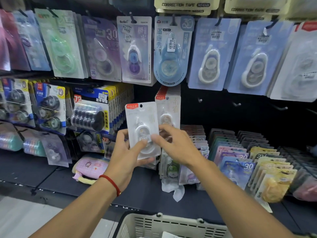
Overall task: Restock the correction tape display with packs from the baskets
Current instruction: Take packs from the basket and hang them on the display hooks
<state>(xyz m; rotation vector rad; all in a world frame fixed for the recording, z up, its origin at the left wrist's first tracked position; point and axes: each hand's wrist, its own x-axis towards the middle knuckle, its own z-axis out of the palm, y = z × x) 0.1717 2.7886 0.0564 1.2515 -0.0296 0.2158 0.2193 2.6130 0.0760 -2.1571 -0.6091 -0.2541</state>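
Left hand (pixel 127 157) gripping white carded correction tape pack (pixel 143 130); right hand (pixel 173 145) pinching its edge (pack not yet hung); bare metal pegs (pixel 237 104) awaiting stock.

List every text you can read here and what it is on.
"CORRECTION TAPE": beige card, top shelf.
"BoBo": lilac pack.
"30": purple pack.
"72": black multipack.
"30": blue pack, lower right.
The white pack in the left hand has a red label, too blurred to read.
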